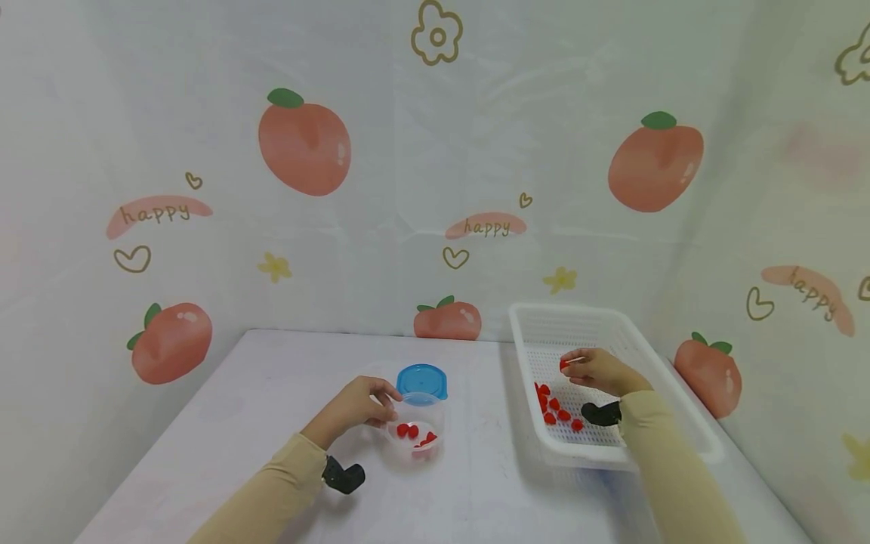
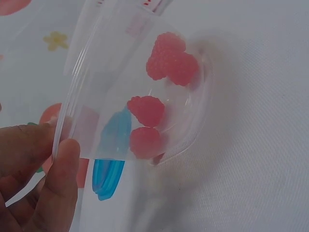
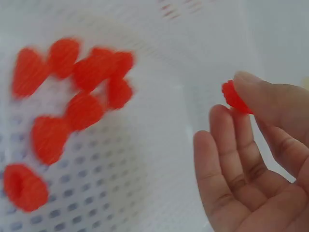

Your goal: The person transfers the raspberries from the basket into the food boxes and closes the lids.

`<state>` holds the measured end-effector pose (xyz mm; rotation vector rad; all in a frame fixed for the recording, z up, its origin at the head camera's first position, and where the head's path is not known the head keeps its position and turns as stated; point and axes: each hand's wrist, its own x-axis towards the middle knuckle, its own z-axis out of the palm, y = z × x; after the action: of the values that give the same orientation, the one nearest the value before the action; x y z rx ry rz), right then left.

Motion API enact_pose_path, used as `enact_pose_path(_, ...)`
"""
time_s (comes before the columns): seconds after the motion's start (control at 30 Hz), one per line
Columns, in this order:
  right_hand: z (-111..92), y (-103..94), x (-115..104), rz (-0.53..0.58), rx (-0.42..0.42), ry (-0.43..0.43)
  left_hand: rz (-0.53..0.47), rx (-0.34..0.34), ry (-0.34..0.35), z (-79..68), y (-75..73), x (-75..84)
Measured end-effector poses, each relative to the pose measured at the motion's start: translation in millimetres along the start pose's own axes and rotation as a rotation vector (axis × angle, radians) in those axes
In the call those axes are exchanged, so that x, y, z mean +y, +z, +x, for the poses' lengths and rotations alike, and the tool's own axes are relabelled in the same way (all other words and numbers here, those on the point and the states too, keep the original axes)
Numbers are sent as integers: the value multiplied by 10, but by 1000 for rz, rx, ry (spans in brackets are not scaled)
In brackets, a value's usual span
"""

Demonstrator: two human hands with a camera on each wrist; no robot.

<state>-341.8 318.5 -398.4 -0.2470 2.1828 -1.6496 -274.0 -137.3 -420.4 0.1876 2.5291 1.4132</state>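
A clear plastic tub (image 1: 416, 423) stands on the table with several red raspberries (image 2: 147, 111) at its bottom. My left hand (image 1: 359, 408) pinches the tub's rim between thumb and fingers, seen closely in the left wrist view. Over the white perforated basket (image 1: 564, 449), my right hand (image 1: 598, 370) holds one raspberry (image 3: 235, 96) between thumb and fingertips. Below that hand, several more raspberries (image 3: 84, 111) lie loose on the basket's floor, mostly toward its left side.
Just behind the tub, a round blue lid (image 1: 421, 380) lies on the white table (image 1: 285, 378). A light curtain (image 1: 544, 98) printed with fruit hangs behind the table and along its sides. The basket stands at the table's right.
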Motion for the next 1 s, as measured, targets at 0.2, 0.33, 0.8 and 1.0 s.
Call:
enact_pose_path(0.2, -63, -48, -120, 104, 86, -97, 3, 12, -5, 9, 4, -5)
enact_pose_path(0.33, -105, -14, -211, 150, 126, -166, 7, 11, -8, 26, 10, -4)
enact_pose_path(0.8, -253, 277, -688, 336, 159, -322, 7, 4, 0, 34, 17, -13)
enact_pose_path(1.0, -281, 478, -826, 423, 175, -379, 15, 6, 4, 41, 27, -36)
